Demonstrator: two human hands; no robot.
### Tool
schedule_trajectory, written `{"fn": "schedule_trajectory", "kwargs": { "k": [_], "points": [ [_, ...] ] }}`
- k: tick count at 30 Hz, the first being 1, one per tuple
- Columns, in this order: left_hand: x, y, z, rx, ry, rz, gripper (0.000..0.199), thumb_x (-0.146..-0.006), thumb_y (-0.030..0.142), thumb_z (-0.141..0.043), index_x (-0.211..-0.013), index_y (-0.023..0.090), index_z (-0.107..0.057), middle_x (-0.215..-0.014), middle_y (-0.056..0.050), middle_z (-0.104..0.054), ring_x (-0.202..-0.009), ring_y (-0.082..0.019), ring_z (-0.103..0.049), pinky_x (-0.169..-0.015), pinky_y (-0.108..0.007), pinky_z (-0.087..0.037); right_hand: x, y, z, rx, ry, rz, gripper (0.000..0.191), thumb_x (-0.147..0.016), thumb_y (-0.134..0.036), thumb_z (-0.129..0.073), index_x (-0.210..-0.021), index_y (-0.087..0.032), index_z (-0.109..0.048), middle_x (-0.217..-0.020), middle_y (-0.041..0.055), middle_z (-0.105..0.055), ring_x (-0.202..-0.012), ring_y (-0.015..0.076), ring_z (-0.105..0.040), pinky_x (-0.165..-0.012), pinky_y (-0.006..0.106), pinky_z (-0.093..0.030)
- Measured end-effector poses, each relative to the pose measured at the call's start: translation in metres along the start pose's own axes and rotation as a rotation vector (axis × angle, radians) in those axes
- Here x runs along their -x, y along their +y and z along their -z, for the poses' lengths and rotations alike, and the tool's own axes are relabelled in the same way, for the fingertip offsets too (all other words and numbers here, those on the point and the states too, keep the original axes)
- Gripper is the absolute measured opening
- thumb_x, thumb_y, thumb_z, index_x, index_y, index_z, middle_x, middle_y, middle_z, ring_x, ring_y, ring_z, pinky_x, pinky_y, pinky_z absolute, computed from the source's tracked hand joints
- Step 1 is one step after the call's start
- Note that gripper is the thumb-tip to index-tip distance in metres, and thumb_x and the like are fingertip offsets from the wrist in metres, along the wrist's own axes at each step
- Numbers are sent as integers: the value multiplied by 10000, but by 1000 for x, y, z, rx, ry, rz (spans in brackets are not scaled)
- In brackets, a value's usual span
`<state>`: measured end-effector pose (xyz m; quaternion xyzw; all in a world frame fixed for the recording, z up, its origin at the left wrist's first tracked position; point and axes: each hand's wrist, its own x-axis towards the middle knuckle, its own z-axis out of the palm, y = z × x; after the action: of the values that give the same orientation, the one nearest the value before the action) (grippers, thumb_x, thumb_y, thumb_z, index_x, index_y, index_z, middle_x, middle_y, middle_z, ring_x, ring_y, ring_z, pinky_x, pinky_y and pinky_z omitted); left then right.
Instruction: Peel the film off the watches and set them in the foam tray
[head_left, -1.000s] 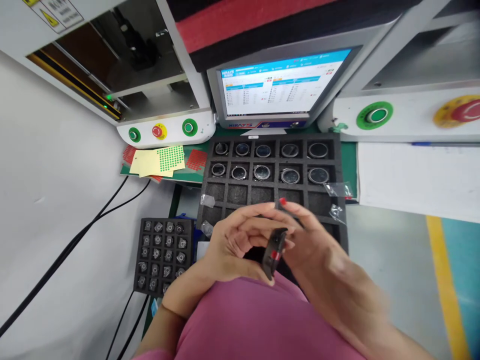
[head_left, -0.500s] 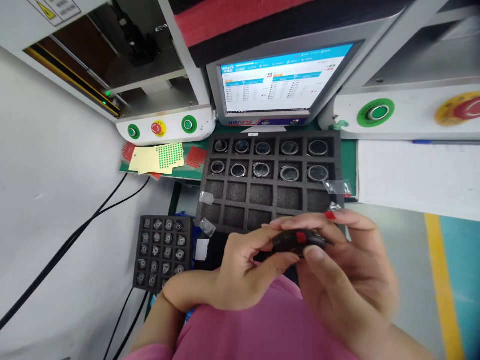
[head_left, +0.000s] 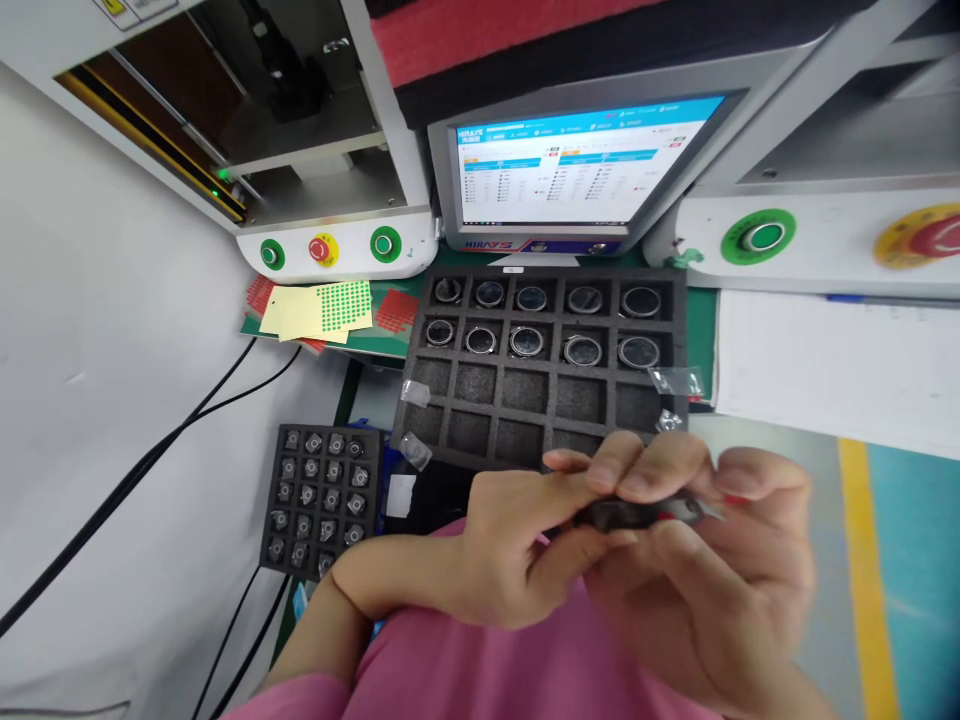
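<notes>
Green surface [head_left: 701,340] borders the larger foam tray [head_left: 680,320], floor [head_left: 922,560] spreading off its right edge; by its near edge, left hand [head_left: 510,550] and right hand [head_left: 720,580] pinch 1 dark piece [head_left: 622,514] between fingers [head_left: 671,470].

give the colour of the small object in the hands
The small object is mostly black with some red, in the head view.

Machine buttons [head_left: 319,249], a monitor [head_left: 555,175] and foam parts tray [head_left: 523,391] suggest a factory.
</notes>
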<state>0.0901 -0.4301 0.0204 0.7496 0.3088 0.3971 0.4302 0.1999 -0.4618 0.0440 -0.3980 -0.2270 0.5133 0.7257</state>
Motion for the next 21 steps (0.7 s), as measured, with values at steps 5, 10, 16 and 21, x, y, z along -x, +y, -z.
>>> {"fn": "schedule_trajectory", "kwargs": {
  "k": [5,10,16,21],
  "points": [
    [1,-10,-7,-115,90,-211,345,-975,272,-483,-1310,203,-525,-692,-13,-677,-542,-159,-627,-491,-263,-506,-7,-3,-6,-125,94,-142,311,-667,-103,-774,-744,-248,-510,-643,-79,-558,-661,110,-590,-738,274,-613],
    [2,-12,-6,-164,95,-198,234,-984,249,-456,-1121,134,-607,-735,-60,-708,-625,-180,-673,-585,-295,-547,-10,2,-9,-209,117,-152,276,-607,-36,-671,-688,-221,-484,-604,-91,-544,-622,84,-554,-751,256,-607],
    [2,-3,-4,-120,140,-109,217,-973,271,-498,-1137,199,-622,-795,-36,-732,-638,-164,-676,-578,-278,-543,-9,2,-4,-147,21,-128,262,-712,-191,-811,-809,-262,-579,-684,-56,-584,-711,123,-604,-826,344,-622],
    [-1,3,2,-45,132,1,246,-975,349,-514,-977,153,-661,-679,-17,-674,-542,-129,-594,-552,-256,-530,-2,7,0,0,-56,26,221,-838,-174,-733,-940,-299,-582,-836,-35,-642,-866,162,-635,-877,425,-614]
  ]
}}
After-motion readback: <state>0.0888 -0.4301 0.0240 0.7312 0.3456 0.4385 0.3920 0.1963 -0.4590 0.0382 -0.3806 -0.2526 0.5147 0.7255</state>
